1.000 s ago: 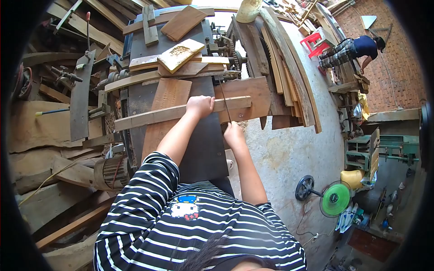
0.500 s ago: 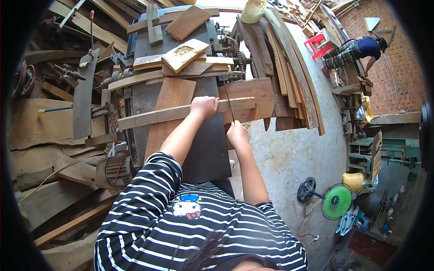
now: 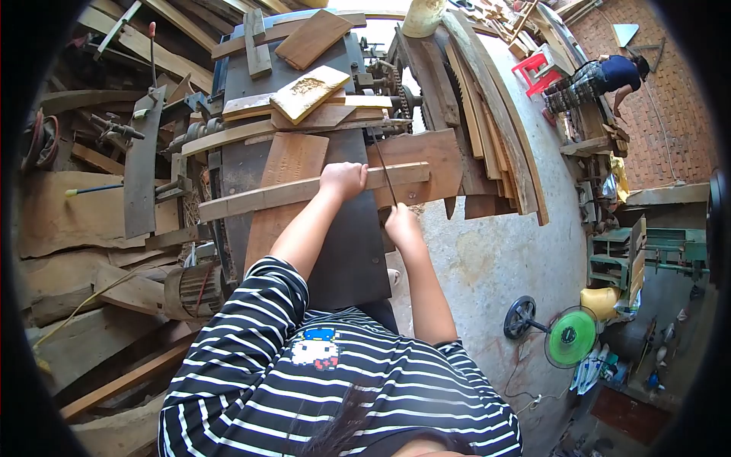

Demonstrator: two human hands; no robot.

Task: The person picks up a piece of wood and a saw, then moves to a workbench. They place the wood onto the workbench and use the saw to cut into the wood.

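Observation:
My left hand [image 3: 344,180] is closed over a long narrow wooden strip [image 3: 263,199], pressing it down across a flat brown board [image 3: 298,156] and the dark machine table [image 3: 346,255]. In my right hand [image 3: 403,226], near the table's right edge, is the handle end of a hand saw [image 3: 384,169]. Its thin dark blade shows nearly edge-on and crosses the strip just right of my left hand. The handle is hidden in my fingers. Under the strip's right end lies a wide reddish-brown board [image 3: 442,164].
Loose boards and a yellowish block [image 3: 310,93] lie on the table's far part. Long planks [image 3: 487,114] lean at the right. A motor [image 3: 193,292] stands at the left, a green fan [image 3: 571,337] at the lower right. Another person [image 3: 617,75] bends over wood farther off.
My right hand and the saw have shifted very slightly, with the blade still across the strip. My left hand stays in place. The other person's arm has moved a little.

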